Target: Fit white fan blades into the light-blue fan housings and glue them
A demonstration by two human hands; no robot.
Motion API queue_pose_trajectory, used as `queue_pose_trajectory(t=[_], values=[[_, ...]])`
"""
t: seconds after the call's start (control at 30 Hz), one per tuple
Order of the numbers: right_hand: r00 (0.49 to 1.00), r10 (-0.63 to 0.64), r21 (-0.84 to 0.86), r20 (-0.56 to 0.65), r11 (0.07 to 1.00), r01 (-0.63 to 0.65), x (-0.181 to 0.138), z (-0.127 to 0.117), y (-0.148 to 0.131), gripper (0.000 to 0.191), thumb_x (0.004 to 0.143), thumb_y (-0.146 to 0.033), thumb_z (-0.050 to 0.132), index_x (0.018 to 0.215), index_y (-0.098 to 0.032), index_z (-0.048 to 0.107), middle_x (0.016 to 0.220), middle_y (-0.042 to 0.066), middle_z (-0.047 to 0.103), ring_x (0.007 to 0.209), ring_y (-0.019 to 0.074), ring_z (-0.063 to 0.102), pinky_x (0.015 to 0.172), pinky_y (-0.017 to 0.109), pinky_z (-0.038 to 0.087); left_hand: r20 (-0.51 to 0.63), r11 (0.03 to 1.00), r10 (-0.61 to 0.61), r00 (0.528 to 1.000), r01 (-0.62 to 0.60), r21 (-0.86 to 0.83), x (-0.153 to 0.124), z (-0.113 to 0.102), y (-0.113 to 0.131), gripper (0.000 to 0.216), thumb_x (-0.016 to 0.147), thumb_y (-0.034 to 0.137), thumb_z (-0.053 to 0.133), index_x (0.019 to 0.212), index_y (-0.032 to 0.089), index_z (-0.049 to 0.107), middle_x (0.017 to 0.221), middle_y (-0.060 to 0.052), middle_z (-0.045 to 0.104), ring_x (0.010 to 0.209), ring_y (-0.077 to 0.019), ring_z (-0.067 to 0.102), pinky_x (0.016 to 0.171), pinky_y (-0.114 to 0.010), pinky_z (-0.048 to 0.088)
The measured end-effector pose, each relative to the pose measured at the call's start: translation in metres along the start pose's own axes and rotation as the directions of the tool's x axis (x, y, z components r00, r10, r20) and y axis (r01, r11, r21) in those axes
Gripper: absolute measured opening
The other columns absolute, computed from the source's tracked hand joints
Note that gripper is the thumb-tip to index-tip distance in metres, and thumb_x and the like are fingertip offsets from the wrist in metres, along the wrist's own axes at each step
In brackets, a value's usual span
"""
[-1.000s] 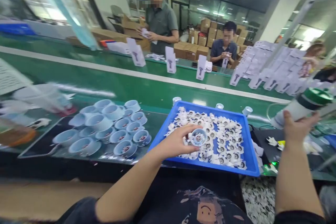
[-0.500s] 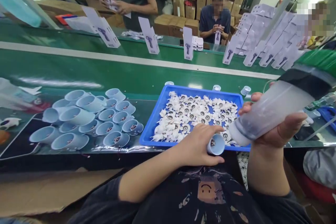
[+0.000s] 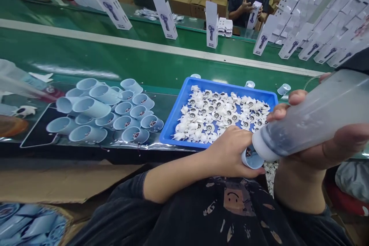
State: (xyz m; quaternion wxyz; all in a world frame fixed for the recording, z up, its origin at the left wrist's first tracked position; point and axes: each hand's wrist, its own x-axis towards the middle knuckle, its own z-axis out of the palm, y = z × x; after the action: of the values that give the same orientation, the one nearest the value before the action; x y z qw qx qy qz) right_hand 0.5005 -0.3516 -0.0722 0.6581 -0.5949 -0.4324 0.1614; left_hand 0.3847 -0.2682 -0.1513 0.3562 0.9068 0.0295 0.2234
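My left hand (image 3: pixel 230 150) is wrapped round a light blue cup-shaped plastic housing (image 3: pixel 253 161) with small dark and copper-coloured parts inside. My right hand (image 3: pixel 314 142) grips a frosted white cylindrical tool (image 3: pixel 314 113). A black section shows at the tool's upper end, cut off by the frame edge. Its white collar (image 3: pixel 266 146) covers part of the housing's mouth; whether the two touch I cannot tell. Just beyond my hands lies a blue tray (image 3: pixel 167 130) filled with white fan blades (image 3: pixel 216 115).
Similar blue housings (image 3: pixel 95 107) are stacked at left, and a few stand behind the tray. Open white boxes (image 3: pixel 211 27) line the far side of the green conveyor belt (image 3: pixel 161 57). Two people work across it. More blue parts (image 3: pixel 29 223) fill a carton at lower left.
The frosted tool has come down to the mouth of the blue housing, now overlapping it. The view has tilted downward, and a person opposite has moved a white box to the right.
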Motion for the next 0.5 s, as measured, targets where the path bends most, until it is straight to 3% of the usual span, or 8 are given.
queue_pose_trajectory(t=[0.2, 0.27, 0.37, 0.43, 0.47, 0.5], values=[[0.998, 0.02, 0.042, 0.056, 0.999, -0.022, 0.004, 0.0, 0.009, 0.06, 0.08, -0.083, 0.037, 0.093, -0.027, 0.055, 0.08, 0.004, 0.051, 0.067, 0.0221, 0.058, 0.059, 0.034, 0.05, 0.024, 0.998, -0.038, 0.999, 0.039, -0.049, 0.0, -0.004, 0.007, 0.043, 0.065, 0.05, 0.081, 0.084, 0.018, 0.06, 0.079, -0.002, 0.067, 0.076, -0.022, 0.063, 0.07, -0.034, 0.043], [0.999, 0.007, 0.129, 0.053, 0.992, -0.013, 0.005, -0.004, 0.012, 0.057, 0.078, -0.081, 0.047, 0.092, -0.027, 0.058, 0.079, 0.004, 0.053, 0.066, 0.0213, 0.058, 0.058, 0.033, 0.051, 0.111, 0.984, -0.061, 0.992, 0.079, -0.162, -0.002, -0.007, 0.004, 0.05, 0.064, 0.051, 0.082, 0.096, 0.018, 0.062, 0.082, -0.003, 0.069, 0.076, -0.0221, 0.064, 0.069, -0.033, 0.046], [0.999, -0.003, 0.165, -0.053, 0.986, 0.012, 0.005, -0.022, 0.016, 0.053, 0.072, -0.075, 0.067, 0.091, -0.026, 0.06, 0.087, 0.004, 0.055, 0.068, 0.0193, 0.06, 0.061, 0.033, 0.054, 0.199, 0.96, -0.115, 0.973, 0.16, -0.229, -0.015, -0.015, -0.017, 0.069, 0.066, 0.052, 0.08, 0.123, 0.022, 0.057, 0.093, -0.004, 0.071, 0.082, -0.0239, 0.066, 0.072, -0.035, 0.051], [0.992, 0.018, 0.101, -0.128, 0.995, -0.005, 0.001, -0.041, 0.021, 0.058, 0.069, -0.075, 0.071, 0.095, -0.024, 0.06, 0.094, 0.007, 0.055, 0.07, 0.0206, 0.061, 0.061, 0.035, 0.055, 0.055, 0.967, -0.209, 0.976, 0.215, -0.134, -0.031, -0.022, -0.041, 0.071, 0.068, 0.053, 0.078, 0.129, 0.023, 0.055, 0.099, -0.006, 0.071, 0.089, -0.0268, 0.066, 0.081, -0.04, 0.051], [0.989, 0.027, 0.042, -0.142, 0.999, -0.021, -0.002, -0.051, 0.024, 0.061, 0.071, -0.077, 0.067, 0.1, -0.023, 0.06, 0.099, 0.01, 0.055, 0.072, 0.0222, 0.061, 0.062, 0.037, 0.056, -0.09, 0.962, -0.269, 0.959, 0.262, -0.083, -0.04, -0.026, -0.055, 0.068, 0.069, 0.053, 0.077, 0.127, 0.023, 0.057, 0.102, -0.008, 0.07, 0.093, -0.0285, 0.065, 0.086, -0.044, 0.05], [0.991, 0.01, -0.046, -0.135, 0.999, -0.017, -0.006, -0.059, 0.027, 0.064, 0.076, -0.079, 0.059, 0.106, -0.022, 0.06, 0.104, 0.013, 0.055, 0.076, 0.0237, 0.062, 0.065, 0.039, 0.056, -0.245, 0.945, -0.326, 0.913, 0.32, -0.063, -0.05, -0.03, -0.069, 0.065, 0.069, 0.054, 0.076, 0.124, 0.023, 0.059, 0.105, -0.009, 0.07, 0.097, -0.0296, 0.064, 0.089, -0.046, 0.049]])
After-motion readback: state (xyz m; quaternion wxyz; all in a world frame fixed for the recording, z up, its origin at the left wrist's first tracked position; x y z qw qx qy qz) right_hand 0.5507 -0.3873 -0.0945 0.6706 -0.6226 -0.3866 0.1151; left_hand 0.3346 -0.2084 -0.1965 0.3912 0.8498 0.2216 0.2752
